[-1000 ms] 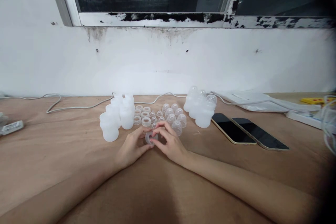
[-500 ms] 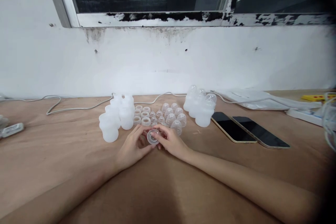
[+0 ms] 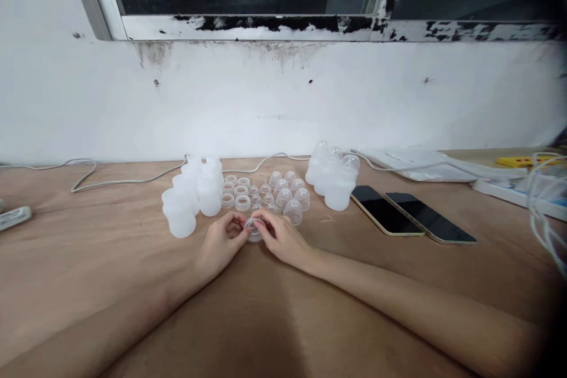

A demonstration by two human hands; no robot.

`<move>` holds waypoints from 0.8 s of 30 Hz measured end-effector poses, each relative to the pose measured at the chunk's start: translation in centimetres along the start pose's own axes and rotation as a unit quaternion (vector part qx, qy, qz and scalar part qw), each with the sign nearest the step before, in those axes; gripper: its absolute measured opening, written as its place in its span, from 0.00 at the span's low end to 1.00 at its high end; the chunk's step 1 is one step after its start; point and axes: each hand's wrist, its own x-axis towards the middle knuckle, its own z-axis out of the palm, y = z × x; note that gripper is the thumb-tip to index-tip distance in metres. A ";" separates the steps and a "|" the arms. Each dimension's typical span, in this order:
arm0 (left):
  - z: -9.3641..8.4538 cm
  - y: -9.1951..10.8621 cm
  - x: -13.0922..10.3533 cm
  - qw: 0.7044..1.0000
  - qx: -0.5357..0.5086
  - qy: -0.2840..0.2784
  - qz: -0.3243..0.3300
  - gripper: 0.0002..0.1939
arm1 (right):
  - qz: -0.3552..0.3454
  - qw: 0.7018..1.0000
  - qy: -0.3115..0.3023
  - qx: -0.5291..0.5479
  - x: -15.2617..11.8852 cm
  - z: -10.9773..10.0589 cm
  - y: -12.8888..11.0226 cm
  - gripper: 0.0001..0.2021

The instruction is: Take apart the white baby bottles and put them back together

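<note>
Between my two hands is a clear bottle collar ring, seen low over the table. My left hand grips its left side with thumb and fingers. From the right, my right hand closes on the same ring, with fingertips at its top. A clear piece shows inside the ring, partly hidden by fingers. Just beyond my hands stand several loose collar rings, small clear bottle nipples and domed clear caps.
White baby bottles without tops stand in rows at left; bottles with domed caps stand at right. Two phones lie right of them. A cable, plastic bag and power strip are along the back.
The ring in my hands has tilted from facing me to lying flatter and lower. My fingers have shifted around its rim. The view has moved slightly.
</note>
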 end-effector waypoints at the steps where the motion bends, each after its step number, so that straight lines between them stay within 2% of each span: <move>1: 0.0 0.0 0.0 1.000 0.003 -0.003 0.002 0.09 | -0.002 1.000 0.005 0.002 0.0 0.0 0.0 0.08; 9: -0.1 -0.2 0.0 1.000 0.006 0.018 0.007 0.09 | 0.002 1.000 0.001 0.000 0.0 0.1 0.0 0.05; 16: 0.1 -0.3 -0.1 0.999 0.039 0.002 0.014 0.07 | -0.009 1.000 0.001 0.004 -0.1 0.1 -0.1 0.05; 24: -0.3 0.7 -0.5 0.992 0.108 -0.024 0.056 0.06 | 0.001 1.000 0.003 -0.010 0.2 0.1 0.0 0.05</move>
